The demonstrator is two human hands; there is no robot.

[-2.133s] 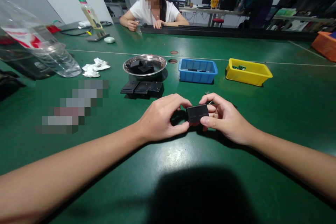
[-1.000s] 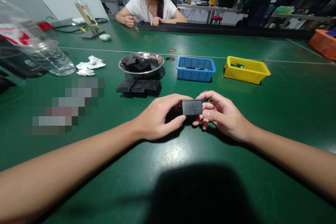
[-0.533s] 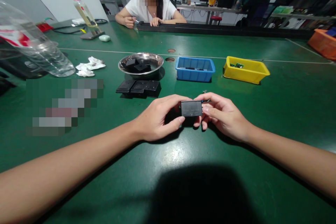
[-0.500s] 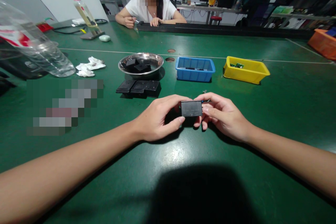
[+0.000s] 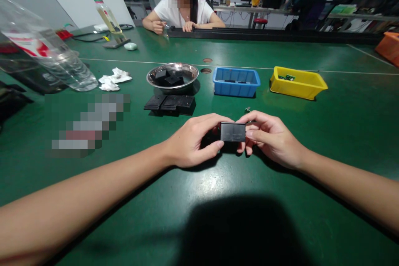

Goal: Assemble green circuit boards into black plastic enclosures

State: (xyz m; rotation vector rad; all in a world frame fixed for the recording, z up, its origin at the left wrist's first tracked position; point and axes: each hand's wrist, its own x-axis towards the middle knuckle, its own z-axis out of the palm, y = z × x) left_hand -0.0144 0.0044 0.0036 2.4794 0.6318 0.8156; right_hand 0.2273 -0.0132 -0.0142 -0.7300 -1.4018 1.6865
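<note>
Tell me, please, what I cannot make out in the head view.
Black box: head view, its near face hides the far side.
Small piece beyond the right hand: head view, partly hidden by that hand.
Blue tray: head view, its front hides some contents.
Orange bin: head view, cut off by the right edge.

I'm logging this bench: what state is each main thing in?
Black box: held by left hand and right hand; closure unclear
Flat black pieces: in a row
Steel bowl: upright, black parts inside
Blue bin: open, dark parts inside
Yellow bin: open, green boards inside
White tissue: crumpled
</note>
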